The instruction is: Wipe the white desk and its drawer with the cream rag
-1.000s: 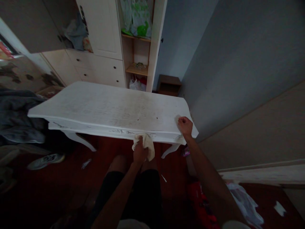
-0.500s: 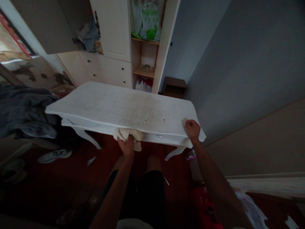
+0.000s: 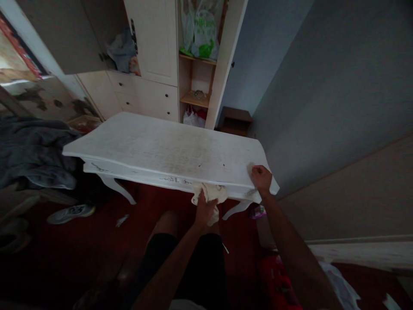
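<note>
A worn white table (image 3: pixel 155 146) with curved legs stands in front of me. My left hand (image 3: pixel 204 212) is closed on a cream cloth (image 3: pixel 211 193) and presses it against the table's front edge, right of the middle. At the near right corner my right hand (image 3: pixel 261 178) grips the tabletop with curled fingers. My bare knees and dark shorts (image 3: pixel 190 262) show below.
A cream wardrobe (image 3: pixel 151 51) with drawers and open shelves holding plastic bags stands behind the table. A grey wall (image 3: pixel 322 86) runs along the right. Dark clothing (image 3: pixel 29 150) is heaped at the left, with a sneaker (image 3: pixel 71 213) on the red floor. A small brown stool (image 3: pixel 234 120) sits beyond the table.
My left hand swept the cloth along the front edge, left and then back to the right. The right hand stayed on the corner.
</note>
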The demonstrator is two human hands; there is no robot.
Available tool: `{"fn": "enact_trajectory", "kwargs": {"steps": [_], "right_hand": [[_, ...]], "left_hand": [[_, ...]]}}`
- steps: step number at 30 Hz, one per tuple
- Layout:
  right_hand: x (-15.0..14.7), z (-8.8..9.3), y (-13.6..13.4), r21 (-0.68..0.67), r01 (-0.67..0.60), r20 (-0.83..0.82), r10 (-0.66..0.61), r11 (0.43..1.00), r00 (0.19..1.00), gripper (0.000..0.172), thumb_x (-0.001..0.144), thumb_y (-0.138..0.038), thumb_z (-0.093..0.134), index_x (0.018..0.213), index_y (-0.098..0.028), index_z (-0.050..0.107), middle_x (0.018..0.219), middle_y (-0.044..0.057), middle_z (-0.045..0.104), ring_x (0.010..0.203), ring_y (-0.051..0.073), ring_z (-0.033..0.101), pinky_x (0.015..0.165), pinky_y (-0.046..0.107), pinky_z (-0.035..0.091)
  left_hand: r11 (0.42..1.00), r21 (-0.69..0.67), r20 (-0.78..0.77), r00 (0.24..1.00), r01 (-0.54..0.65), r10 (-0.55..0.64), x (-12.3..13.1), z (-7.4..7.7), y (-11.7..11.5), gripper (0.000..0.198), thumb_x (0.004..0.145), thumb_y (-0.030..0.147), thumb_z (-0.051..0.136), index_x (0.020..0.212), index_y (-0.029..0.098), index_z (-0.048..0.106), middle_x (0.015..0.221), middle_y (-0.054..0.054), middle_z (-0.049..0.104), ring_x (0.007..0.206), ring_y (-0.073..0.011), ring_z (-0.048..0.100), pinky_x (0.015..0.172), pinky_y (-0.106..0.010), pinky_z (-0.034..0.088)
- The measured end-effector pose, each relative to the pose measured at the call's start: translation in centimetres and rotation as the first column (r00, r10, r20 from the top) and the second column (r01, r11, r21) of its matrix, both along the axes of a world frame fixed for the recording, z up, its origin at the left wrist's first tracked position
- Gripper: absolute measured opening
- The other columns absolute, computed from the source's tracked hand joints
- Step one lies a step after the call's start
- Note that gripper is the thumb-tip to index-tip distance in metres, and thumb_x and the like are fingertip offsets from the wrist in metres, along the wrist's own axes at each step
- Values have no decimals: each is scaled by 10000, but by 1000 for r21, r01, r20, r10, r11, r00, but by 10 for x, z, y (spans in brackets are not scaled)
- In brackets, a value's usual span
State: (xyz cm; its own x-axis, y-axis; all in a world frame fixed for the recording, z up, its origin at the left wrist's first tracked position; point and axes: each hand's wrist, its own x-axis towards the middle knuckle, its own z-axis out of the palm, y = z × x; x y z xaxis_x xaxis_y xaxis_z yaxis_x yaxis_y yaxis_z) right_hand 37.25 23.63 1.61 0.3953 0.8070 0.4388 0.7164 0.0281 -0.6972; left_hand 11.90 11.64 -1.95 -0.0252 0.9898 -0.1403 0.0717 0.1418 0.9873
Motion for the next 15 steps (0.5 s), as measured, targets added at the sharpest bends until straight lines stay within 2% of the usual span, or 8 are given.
{"fn": "enact_trajectory", "kwargs": {"steps": [2, 4, 8, 11, 15], "right_hand": [[0, 0, 0, -2, 3, 2, -3, 1000, 1000, 282, 763, -382, 504, 803, -180, 696, 669, 29, 665, 636, 188, 602, 681, 297, 463], [0, 0, 0, -13, 6, 8, -6, 1000, 1000, 280, 763, -379, 500, 804, -183, 695, 678, 31, 671, 646, 192, 604, 681, 297, 466], [0, 1, 0, -36, 14, 45, -13, 999, 999, 283, 775, -371, 482, 811, -192, 698, 697, 38, 690, 684, 200, 621, 705, 302, 472], [-1, 1, 1, -46, 34, 63, -31, 998, 998, 281, 774, -370, 484, 813, -201, 705, 704, 38, 700, 685, 199, 624, 700, 299, 472], [-3, 2, 0, -43, 75, 101, -70, 996, 992, 285, 779, -376, 485, 815, -211, 713, 723, 40, 716, 688, 201, 627, 700, 300, 467]], "left_hand": [[995, -97, 192, 981, -2, 21, -13, 12, -10, 518, 694, 219, 657, 1206, 178, 589, 1071, -73, 722, 967, -227, 680, 788, -330, 553], [983, -165, 326, 945, 75, -18, -29, 26, -21, 508, 618, 237, 709, 1117, 157, 655, 934, -50, 737, 853, -230, 688, 699, -307, 545], [976, -178, 385, 922, 122, -45, -62, 60, -31, 548, 553, 237, 746, 1094, 167, 691, 907, -39, 736, 850, -241, 678, 717, -320, 545], [989, -111, 373, 926, 99, -51, -82, 88, -19, 560, 555, 265, 751, 1104, 176, 685, 909, -40, 727, 850, -255, 679, 711, -344, 557], [989, 141, 264, 964, -36, -2, -100, 123, 22, 533, 569, 306, 743, 1077, 157, 678, 908, -41, 710, 860, -247, 669, 708, -339, 565]]}}
